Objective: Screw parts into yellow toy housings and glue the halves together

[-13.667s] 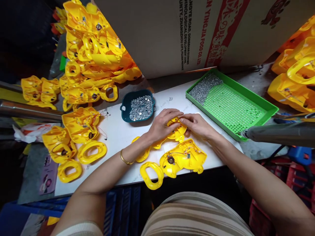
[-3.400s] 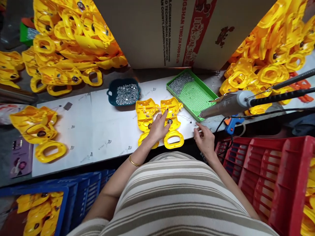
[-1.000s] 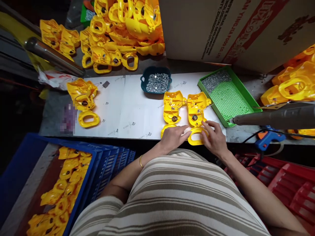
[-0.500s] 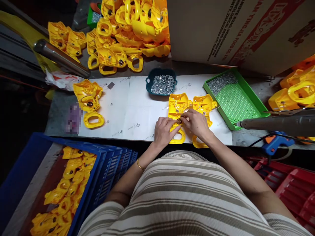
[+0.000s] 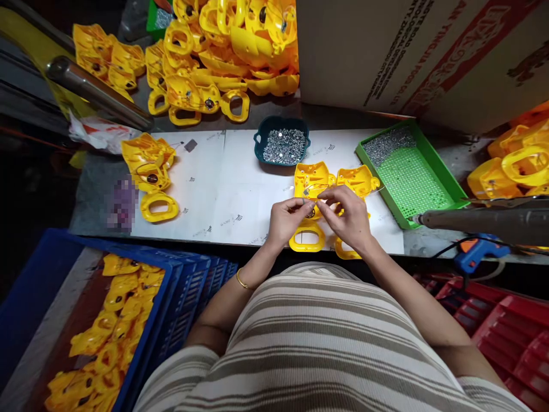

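In front of me on the white sheet lies a yellow plastic housing half (image 5: 307, 238) with an oval handle loop and a dark round part (image 5: 310, 213) set in it. A second yellow housing half (image 5: 355, 178) lies against its right side, partly under my right hand. Thin wires run across both. My left hand (image 5: 288, 220) is closed, thumb and index finger pinched just over the round part. My right hand (image 5: 345, 216) meets it there, thumb and index finger brought together. Whatever the fingertips hold is too small to make out.
A dark green tub (image 5: 283, 146) of small metal screws stands behind the housings. To the right sits a green tray (image 5: 424, 183) with more screws, beside a metal tool barrel (image 5: 467, 220). Another yellow housing (image 5: 150, 166) lies left. Blue crates (image 5: 171, 303) hold yellow parts. A cardboard box (image 5: 369, 57) stands behind.
Both hands have lifted slightly off the round part, and their fingertips have come together above it. The housings stay in about the same place; the view has shifted a little.
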### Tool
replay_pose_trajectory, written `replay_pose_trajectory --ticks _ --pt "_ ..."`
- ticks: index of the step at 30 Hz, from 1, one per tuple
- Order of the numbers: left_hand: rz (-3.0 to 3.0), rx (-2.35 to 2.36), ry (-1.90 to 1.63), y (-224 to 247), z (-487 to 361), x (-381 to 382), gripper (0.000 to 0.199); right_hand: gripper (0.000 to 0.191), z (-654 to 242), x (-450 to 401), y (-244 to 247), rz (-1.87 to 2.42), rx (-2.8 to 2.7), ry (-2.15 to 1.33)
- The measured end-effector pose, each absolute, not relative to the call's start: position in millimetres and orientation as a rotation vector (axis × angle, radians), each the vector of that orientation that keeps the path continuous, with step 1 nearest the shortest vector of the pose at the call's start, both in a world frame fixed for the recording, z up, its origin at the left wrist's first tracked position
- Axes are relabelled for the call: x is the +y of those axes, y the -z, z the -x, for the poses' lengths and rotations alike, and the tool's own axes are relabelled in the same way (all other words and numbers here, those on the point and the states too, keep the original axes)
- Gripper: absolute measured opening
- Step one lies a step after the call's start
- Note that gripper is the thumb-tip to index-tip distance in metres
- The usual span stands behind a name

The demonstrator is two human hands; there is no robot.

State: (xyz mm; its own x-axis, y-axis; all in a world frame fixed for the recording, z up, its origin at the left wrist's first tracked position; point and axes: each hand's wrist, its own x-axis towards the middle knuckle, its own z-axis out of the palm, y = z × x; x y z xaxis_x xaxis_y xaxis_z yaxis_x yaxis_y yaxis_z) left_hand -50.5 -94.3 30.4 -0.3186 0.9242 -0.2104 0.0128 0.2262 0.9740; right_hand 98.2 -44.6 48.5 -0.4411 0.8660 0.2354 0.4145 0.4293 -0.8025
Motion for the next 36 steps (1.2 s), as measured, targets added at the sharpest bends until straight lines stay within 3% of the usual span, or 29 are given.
replay_pose_trajectory --ticks 9,19,26,36 --pt "-0.427 1.357 -1.345 -37.7 45.5 -96.2 0.034 0.021 -90.5 -66.7 -34.7 0.93 -2.057 -0.817" --pt "-1.231 1.856 -1.276 -19.4 67.5 -102.7 0.025 0.028 -96.9 -54.2 -29.9 1.272 -2.278 -0.702" --pt "-1.217 1.675 -1.17 1.3 65.8 -107.2 0.069 0.031 -85.2 -53.2 -24.8 1.424 -2.531 -0.558" --pt "-1.162 1.596 -1.112 -3.2 61.3 -107.7 0.076 0.03 -75.3 -54.8 -19.3 1.47 -2.601 -0.449"
